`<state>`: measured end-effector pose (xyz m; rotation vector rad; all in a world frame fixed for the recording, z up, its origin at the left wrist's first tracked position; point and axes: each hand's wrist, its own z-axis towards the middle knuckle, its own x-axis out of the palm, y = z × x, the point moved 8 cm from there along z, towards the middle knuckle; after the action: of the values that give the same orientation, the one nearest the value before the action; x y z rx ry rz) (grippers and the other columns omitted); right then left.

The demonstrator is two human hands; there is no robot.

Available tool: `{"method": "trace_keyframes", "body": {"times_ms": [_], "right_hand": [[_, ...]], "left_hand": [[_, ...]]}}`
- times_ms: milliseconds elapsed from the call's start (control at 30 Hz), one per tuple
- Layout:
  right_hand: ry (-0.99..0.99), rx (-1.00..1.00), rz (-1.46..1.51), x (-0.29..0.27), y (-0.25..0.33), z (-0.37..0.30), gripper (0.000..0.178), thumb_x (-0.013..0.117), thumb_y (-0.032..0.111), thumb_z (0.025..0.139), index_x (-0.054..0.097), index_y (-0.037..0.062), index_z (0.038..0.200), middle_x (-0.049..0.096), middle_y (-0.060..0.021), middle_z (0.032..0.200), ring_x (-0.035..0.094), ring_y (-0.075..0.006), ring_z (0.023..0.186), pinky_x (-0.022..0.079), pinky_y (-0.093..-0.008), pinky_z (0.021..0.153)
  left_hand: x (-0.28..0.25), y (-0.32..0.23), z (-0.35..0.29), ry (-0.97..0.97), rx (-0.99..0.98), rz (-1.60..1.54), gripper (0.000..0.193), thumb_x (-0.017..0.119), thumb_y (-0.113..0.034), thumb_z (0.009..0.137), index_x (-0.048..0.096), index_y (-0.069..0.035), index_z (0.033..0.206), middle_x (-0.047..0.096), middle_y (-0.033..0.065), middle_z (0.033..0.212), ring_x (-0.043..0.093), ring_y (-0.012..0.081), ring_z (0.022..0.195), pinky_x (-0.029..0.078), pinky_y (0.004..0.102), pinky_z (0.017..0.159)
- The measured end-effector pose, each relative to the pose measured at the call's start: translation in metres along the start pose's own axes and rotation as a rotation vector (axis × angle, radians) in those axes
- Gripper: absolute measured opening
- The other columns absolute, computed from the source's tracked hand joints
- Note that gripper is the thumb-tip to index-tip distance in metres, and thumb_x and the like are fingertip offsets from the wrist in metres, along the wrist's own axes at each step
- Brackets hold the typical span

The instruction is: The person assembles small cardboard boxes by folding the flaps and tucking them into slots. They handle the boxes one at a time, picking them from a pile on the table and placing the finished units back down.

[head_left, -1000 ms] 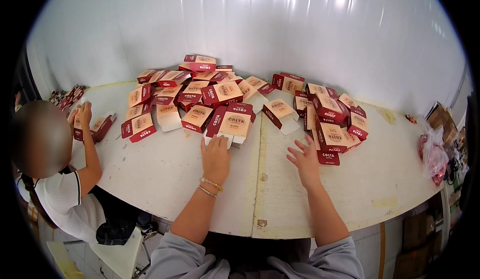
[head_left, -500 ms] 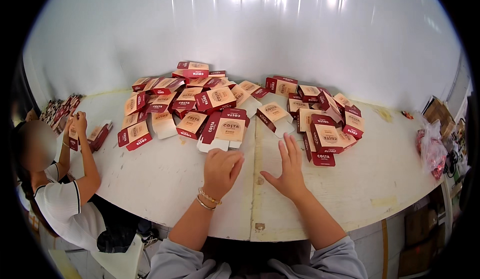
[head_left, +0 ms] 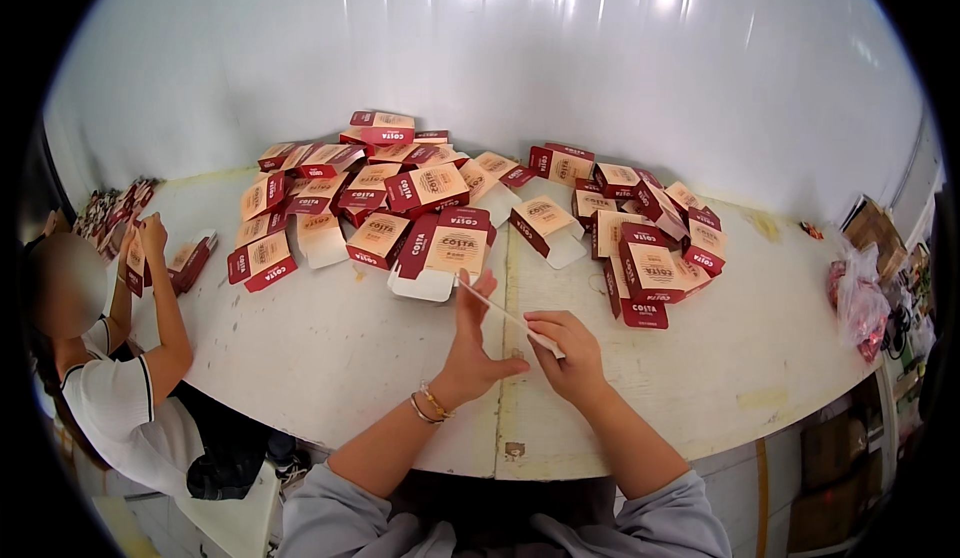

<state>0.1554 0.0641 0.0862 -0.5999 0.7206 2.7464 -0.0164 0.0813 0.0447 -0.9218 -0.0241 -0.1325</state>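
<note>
Clock read from the flat card, 12 pointing away from the wearer. Flat card (head_left: 505,310): thin, pale, near edge-on, straight along its length; reads as a whitish slanted line, one end toward 10 o'clock, other toward 4. Faces turned away from view, so print and colour on them can't be told. Location: between the two hands, over the near-middle part of the tabletop (head_left: 380,378).

Right hand (head_left: 575,363) at 4 o'clock: grip closed on the card's near end, fingers bent round it. Left hand (head_left: 470,350) at 8 o'clock: grip open, fingers up, thumb spread toward the right hand; far end of card right by its fingertips, contact can't be told. Bracelets (head_left: 430,404) on left wrist.

Around: big pile of red-and-tan boxes (head_left: 425,188) at 10–11 o'clock, nearest one with white flaps out. Single box (head_left: 544,218), white flap open, at 1 o'clock. Smaller heap of boxes (head_left: 655,263) at 2 o'clock, stacked and tilted. Clear plastic bag (head_left: 860,298) with reddish contents at 3. Co-worker (head_left: 130,388) at 9, seated, both hands on a red carton (head_left: 135,270). Pale wall (head_left: 480,68) at 12.
</note>
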Motion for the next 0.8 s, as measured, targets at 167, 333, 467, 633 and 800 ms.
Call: {"method": "trace_keyframes", "body": {"times_ms": [167,333,467,633,800], "right_hand": [[-0.074,-0.046,0.006,0.004,0.006,0.001,0.069,0.076,-0.010,0.083,0.053,0.0068,0.146,0.063,-0.0206,0.141,0.065,-0.0373,0.123,0.055,-0.0416,0.100],[0.043,-0.057,0.127,0.014,0.004,-0.008,0.090,0.081,-0.005,0.073,0.045,0.0100,0.155,0.049,-0.0242,0.154,0.054,-0.0435,0.134,0.047,-0.0484,0.110],[0.182,-0.117,0.170,0.029,0.014,-0.010,0.099,0.086,0.008,0.072,0.042,0.0121,0.160,0.038,-0.0255,0.161,0.042,-0.0462,0.144,0.041,-0.0530,0.116],[0.259,-0.180,0.152,0.033,0.038,-0.006,0.096,0.084,0.038,0.078,0.043,0.0129,0.161,0.034,-0.0235,0.165,0.034,-0.0470,0.150,0.031,-0.0564,0.120],[0.289,-0.158,0.102,0.016,0.032,0.003,0.077,0.063,0.065,0.092,0.058,0.0090,0.144,0.050,-0.0179,0.156,0.039,-0.0449,0.145,0.026,-0.0549,0.120]], "left_hand": [[0.005,-0.001,-0.001,0.065,0.011,0.089,0.160,0.105,-0.039,0.061,-0.010,-0.013,0.169,0.019,0.0154,0.173,0.024,0.0324,0.159,0.024,0.0494,0.129],[0.005,0.002,0.001,0.100,-0.031,0.062,0.165,0.107,-0.037,0.056,-0.011,-0.013,0.169,0.016,0.0162,0.174,0.022,0.0328,0.160,0.022,0.0498,0.129],[0.004,0.003,0.002,0.142,-0.041,0.050,0.165,0.105,-0.046,0.056,-0.009,-0.012,0.170,0.009,0.0174,0.176,0.018,0.0336,0.162,0.020,0.0511,0.130],[0.028,0.014,-0.014,0.383,-0.040,-0.045,0.157,0.103,-0.049,0.060,-0.002,-0.009,0.170,0.004,0.0163,0.177,0.011,0.0346,0.163,0.018,0.0505,0.131],[0.040,0.006,-0.024,0.503,-0.392,-0.317,0.138,0.100,-0.048,0.066,0.016,-0.006,0.167,0.027,0.0130,0.169,0.031,0.0279,0.156,0.032,0.0454,0.126]]}}
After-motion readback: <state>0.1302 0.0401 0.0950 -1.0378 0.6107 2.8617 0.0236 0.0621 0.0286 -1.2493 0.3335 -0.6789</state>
